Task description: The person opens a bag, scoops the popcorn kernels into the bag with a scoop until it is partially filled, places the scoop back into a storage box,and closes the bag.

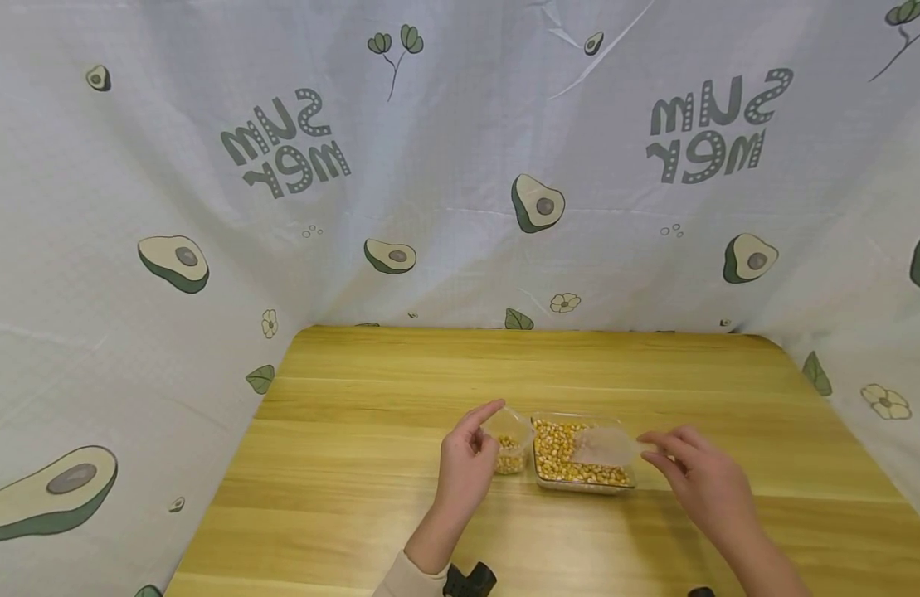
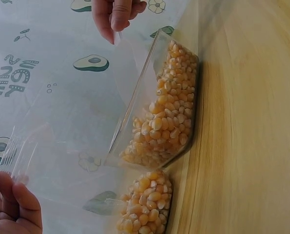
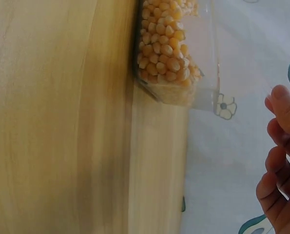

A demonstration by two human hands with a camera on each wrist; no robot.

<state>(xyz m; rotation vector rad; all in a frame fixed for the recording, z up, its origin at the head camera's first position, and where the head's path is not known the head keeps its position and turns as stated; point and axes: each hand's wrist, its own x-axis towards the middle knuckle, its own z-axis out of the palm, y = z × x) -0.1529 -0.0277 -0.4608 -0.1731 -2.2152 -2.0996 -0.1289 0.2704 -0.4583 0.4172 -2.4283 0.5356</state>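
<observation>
A clear glass container [image 1: 586, 487] on the table holds many yellow corn kernels [image 1: 555, 452]. Just left of it stands a clear plastic bag [image 1: 515, 429] with kernels in its bottom. My left hand [image 1: 465, 464] pinches the bag's upper edge between thumb and fingers; ridged lines show near that edge in the left wrist view. From the right, my right hand [image 1: 704, 481] pinches the end of a translucent flat plastic piece [image 1: 609, 446]. This piece slants down over the container's rim, and its far end lies among the kernels.
The wooden table [image 1: 340, 464] extends on all sides of the container. A pale curtain [image 1: 460, 166] with avocado prints hangs behind it and along both sides. A black object [image 1: 470, 580] shows below the left wrist.
</observation>
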